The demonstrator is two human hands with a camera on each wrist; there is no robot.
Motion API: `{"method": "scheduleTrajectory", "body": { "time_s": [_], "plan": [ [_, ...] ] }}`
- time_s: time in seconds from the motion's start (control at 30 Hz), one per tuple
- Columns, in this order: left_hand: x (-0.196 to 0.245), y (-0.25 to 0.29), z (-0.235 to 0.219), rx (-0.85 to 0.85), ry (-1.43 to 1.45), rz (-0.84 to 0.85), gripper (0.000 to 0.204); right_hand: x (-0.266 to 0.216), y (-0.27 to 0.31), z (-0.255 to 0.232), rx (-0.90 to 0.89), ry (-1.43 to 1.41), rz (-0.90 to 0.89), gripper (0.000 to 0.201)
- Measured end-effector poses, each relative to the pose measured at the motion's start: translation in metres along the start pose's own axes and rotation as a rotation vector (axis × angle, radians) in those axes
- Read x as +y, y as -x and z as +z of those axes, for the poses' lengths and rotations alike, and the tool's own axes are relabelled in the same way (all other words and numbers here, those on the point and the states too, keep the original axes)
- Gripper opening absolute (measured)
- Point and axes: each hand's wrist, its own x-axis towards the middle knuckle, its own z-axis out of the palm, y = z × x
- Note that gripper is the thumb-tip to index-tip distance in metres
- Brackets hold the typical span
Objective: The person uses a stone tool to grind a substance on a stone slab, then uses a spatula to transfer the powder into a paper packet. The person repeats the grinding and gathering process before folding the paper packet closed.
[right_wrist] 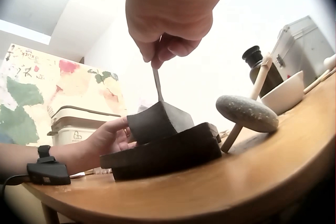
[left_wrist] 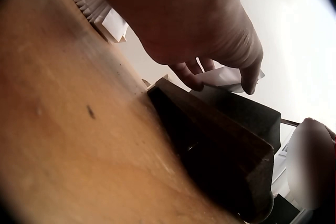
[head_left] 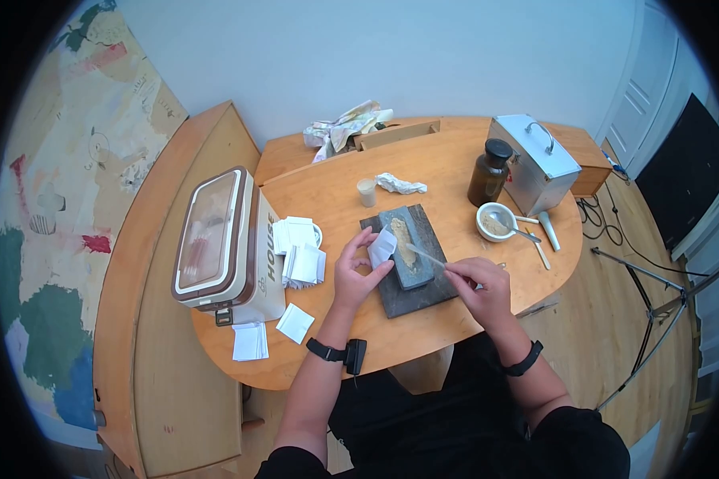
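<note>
My left hand holds a small translucent white paper packet between thumb and fingers, close against the left side of a grey stone block. Tan powder lies spread along the block's top. Between thumb and fingers, my right hand pinches a thin metal spatula, its far end at the powder. A dark stone slab carries the block, slightly askew. In the right wrist view the spatula slants down to the block's top edge.
Folded white papers lie left, beside a cream-and-brown case. A small cup and crumpled tissue sit behind the slab. To the right stand a dark bottle, a white mortar, a pestle and a metal case.
</note>
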Motion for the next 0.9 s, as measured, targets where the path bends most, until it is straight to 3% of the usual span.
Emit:
{"method": "scheduleTrajectory", "body": {
  "time_s": [0.6,0.9],
  "plan": [
    [0.003,0.001,0.0,0.004,-0.002,-0.008,0.076,0.022,-0.005,0.036,-0.054,-0.058,-0.019,0.013],
    [0.0,0.0,0.0,0.001,-0.003,0.008,0.076,0.022,-0.007,0.042,-0.093,-0.121,0.111,0.014]
  ]
}}
